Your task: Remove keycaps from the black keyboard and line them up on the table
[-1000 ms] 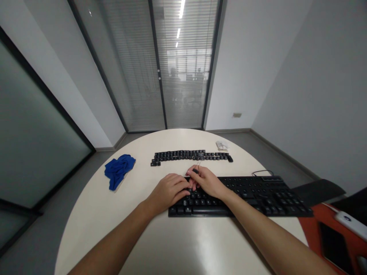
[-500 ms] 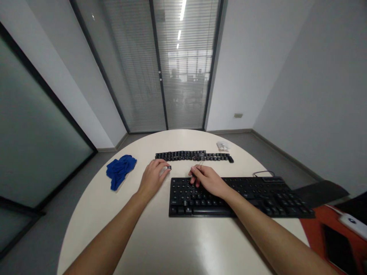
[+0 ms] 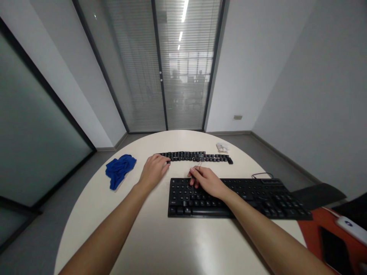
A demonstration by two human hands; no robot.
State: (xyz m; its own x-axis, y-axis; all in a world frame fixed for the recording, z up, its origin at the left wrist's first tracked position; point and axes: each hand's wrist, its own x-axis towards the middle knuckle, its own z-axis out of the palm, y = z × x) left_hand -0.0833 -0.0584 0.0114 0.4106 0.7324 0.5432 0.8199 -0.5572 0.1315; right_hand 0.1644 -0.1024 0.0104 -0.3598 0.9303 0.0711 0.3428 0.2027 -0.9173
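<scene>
My left hand point(image 3: 154, 169) is closed, with a small black keycap point(image 3: 168, 162) at its thumb and fingertips, beside the left end of the rows of loose keycaps point(image 3: 186, 156). Part of those rows is hidden behind the fingers. My right hand point(image 3: 208, 181) is closed around a thin wire keycap puller point(image 3: 200, 164), whose wire end points up toward the rows. It rests over the upper left part of a black keyboard point(image 3: 209, 211). Many key positions at the keyboard's upper left have no caps, while caps sit along the lower rows.
A crumpled blue cloth point(image 3: 120, 170) lies at the left on the round white table point(image 3: 177, 244). A clear plastic bag point(image 3: 223, 147) is at the back right. Beyond the right edge, a red seat point(image 3: 311, 229) holds a phone point(image 3: 334, 248) and a white device point(image 3: 351, 227).
My left hand has moved slightly up and left with the keycap, closer to the rows of loose caps. My right hand stays over the keyboard with the puller.
</scene>
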